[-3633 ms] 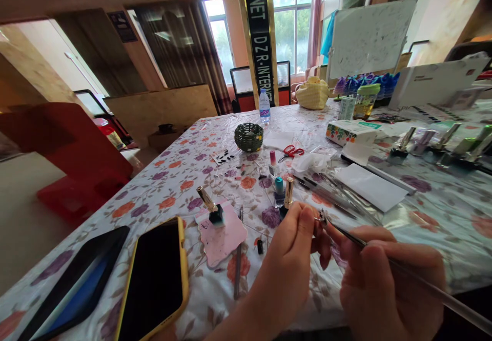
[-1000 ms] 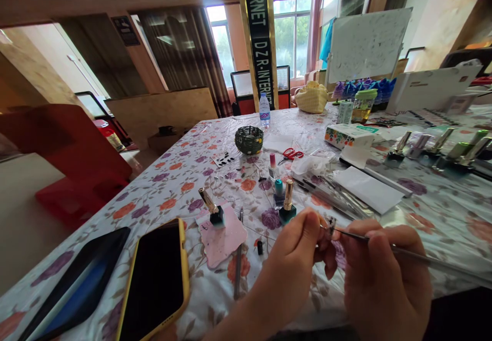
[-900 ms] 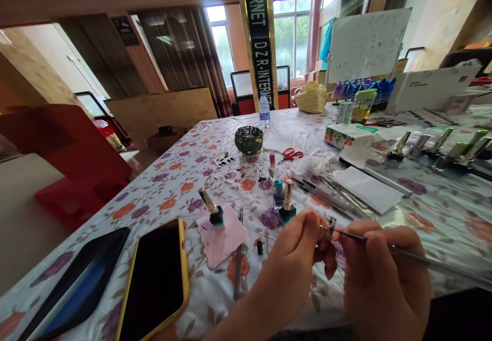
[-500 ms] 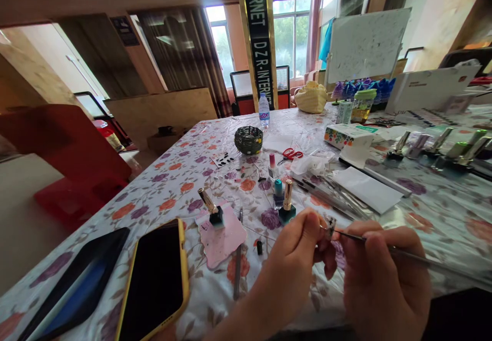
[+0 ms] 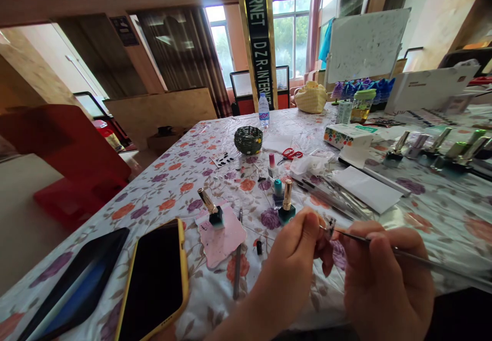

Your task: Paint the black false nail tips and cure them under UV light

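My left hand (image 5: pixel 294 259) pinches a small pale piece with dark marks (image 5: pixel 329 225) between thumb and fingers. Closed around a thin brush (image 5: pixel 415 259), my right hand (image 5: pixel 388 279) points its fine tip left, at or very near the piece; contact is too small to tell. Just beyond my left hand stand a dark green polish bottle with a gold cap (image 5: pixel 287 205) and a teal-capped bottle (image 5: pixel 277 195). Another gold-capped bottle (image 5: pixel 216 215) rests on a pink sheet (image 5: pixel 223 238), left of my hands.
A yellow-cased phone (image 5: pixel 156 279) and a dark tablet-like item (image 5: pixel 77 284) lie at the near left. Farther back are a woven bowl (image 5: pixel 248 140), red scissors (image 5: pixel 292 153) and a water bottle (image 5: pixel 263 110). Several tools (image 5: pixel 338 197) and a white card (image 5: pixel 367 189) lie right.
My right hand and the brush have shifted very slightly right. The fingers of my left hand have moved a little around the small piece. The table items stay where they were.
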A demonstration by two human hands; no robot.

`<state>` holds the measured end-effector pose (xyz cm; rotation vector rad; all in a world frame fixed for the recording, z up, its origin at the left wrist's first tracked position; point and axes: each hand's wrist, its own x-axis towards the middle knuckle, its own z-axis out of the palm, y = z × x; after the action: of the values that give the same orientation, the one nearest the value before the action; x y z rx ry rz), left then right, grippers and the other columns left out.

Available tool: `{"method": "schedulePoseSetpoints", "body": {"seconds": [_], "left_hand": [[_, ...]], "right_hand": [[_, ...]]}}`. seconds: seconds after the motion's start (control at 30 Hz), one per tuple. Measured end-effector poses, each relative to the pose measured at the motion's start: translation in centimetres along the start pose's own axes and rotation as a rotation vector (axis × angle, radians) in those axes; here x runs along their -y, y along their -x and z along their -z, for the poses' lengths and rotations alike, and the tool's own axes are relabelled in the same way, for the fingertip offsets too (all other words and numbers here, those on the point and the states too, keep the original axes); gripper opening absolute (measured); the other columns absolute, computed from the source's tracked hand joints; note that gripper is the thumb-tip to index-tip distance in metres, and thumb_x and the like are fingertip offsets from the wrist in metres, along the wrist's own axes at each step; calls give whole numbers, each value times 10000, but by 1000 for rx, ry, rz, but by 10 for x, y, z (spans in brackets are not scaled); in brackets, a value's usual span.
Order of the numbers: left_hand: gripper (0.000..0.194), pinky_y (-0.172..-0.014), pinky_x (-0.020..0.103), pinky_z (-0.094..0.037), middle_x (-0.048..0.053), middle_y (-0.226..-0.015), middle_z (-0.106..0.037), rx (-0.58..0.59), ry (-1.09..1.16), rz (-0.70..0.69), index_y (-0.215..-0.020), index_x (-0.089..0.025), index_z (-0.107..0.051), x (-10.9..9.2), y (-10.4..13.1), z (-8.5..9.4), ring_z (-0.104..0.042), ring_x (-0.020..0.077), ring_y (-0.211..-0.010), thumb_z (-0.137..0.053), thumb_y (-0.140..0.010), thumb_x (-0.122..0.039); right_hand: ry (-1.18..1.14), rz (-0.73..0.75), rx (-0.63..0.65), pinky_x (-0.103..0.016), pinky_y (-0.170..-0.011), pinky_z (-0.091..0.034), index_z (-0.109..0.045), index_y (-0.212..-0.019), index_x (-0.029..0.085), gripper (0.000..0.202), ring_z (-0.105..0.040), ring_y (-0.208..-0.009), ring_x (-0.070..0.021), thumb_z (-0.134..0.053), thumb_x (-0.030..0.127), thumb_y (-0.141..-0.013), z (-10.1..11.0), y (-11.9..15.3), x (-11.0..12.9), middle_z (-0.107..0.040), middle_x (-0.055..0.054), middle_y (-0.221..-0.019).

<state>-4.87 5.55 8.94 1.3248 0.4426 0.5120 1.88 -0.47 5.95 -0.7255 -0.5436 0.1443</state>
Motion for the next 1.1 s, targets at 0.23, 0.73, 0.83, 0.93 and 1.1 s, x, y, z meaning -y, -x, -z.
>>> {"method": "schedulePoseSetpoints", "body": {"seconds": [0.23,0.73,0.83,0.93,1.1], "left_hand": [[357,-595,262,-329,-18,-643,-435,-14,-114,-36,-711,-180,-431,5,0,4,-409,91,-608,-303,-898,-456],[361,-593,266,-329,-19,-637,-435,-14,-146,-37,-710,-180,-422,2,0,3,-409,93,-606,-291,-901,-457],[358,-593,266,-331,-22,-630,-424,-12,-141,-39,-709,-180,-424,2,-1,4,-405,92,-598,-297,-900,-455],[369,-598,269,-338,-12,-640,-433,-6,-156,-26,-704,-178,-428,2,-1,4,-407,99,-608,-287,-900,-457],[341,-570,254,-349,-23,-619,-404,-36,-93,-37,-684,-181,-398,-5,0,2,-395,87,-565,-296,-906,-419]], "right_hand": [[20,0,-1,-177,-574,-473,-542,-747,209,100,-576,-696,-77,-547,124,-801,-2,1,1,-633,31,-754],[40,17,26,-179,-545,-470,-546,-755,203,112,-576,-664,-75,-539,100,-801,0,0,-1,-643,29,-746],[40,15,9,-192,-531,-458,-545,-753,201,103,-563,-637,-79,-546,106,-794,1,1,0,-639,24,-736],[59,7,-3,-200,-518,-443,-542,-738,204,98,-565,-639,-88,-557,121,-786,0,1,1,-634,22,-730],[48,8,-75,-223,-517,-420,-529,-721,206,98,-567,-647,-105,-559,136,-782,-1,-4,3,-612,23,-707]]}}
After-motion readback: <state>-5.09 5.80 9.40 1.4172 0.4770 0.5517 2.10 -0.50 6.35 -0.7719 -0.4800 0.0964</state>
